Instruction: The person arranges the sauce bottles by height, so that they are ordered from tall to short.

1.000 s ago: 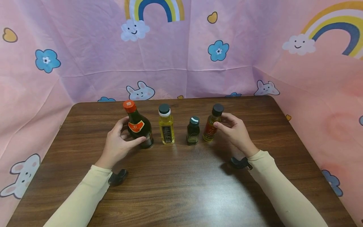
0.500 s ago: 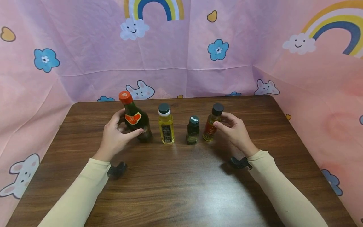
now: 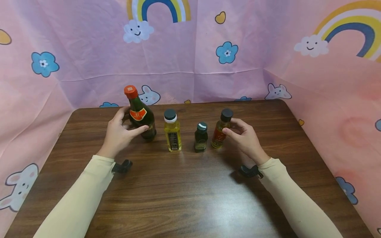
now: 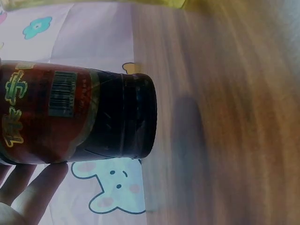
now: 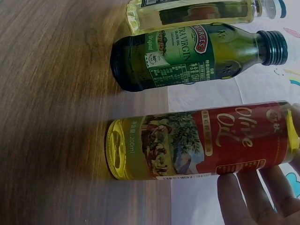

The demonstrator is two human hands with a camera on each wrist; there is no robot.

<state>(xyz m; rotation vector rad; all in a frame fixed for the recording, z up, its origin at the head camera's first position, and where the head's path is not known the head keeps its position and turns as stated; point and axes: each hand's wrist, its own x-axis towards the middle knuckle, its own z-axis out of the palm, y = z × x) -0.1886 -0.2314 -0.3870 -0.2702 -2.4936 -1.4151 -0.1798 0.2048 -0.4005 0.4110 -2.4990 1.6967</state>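
My left hand [image 3: 117, 132] grips a dark bottle [image 3: 138, 114] with a red cap and an orange neck label, its top leaning left. In the left wrist view, the base of this dark bottle [image 4: 136, 115] hangs clear of the tabletop, with a shadow beyond it. On the right, my right hand [image 3: 247, 138] holds a small olive oil bottle [image 3: 219, 135] with a black cap and red label, thumb on the near side. The right wrist view shows the red "Olive Oil" label [image 5: 234, 136] with fingers [image 5: 236, 194] along the bottle's side.
Between the hands stand a clear bottle of yellow oil [image 3: 173, 136] with a dark green cap and a smaller green olive oil bottle [image 3: 200, 140]. The brown wooden table [image 3: 178, 198] ends at a pink and purple printed cloth [image 3: 172, 59] behind and at the sides.
My left hand has raised the dark bottle and moved it up and away toward the table's back, slightly left. The right hand and its olive oil bottle have stayed in place.
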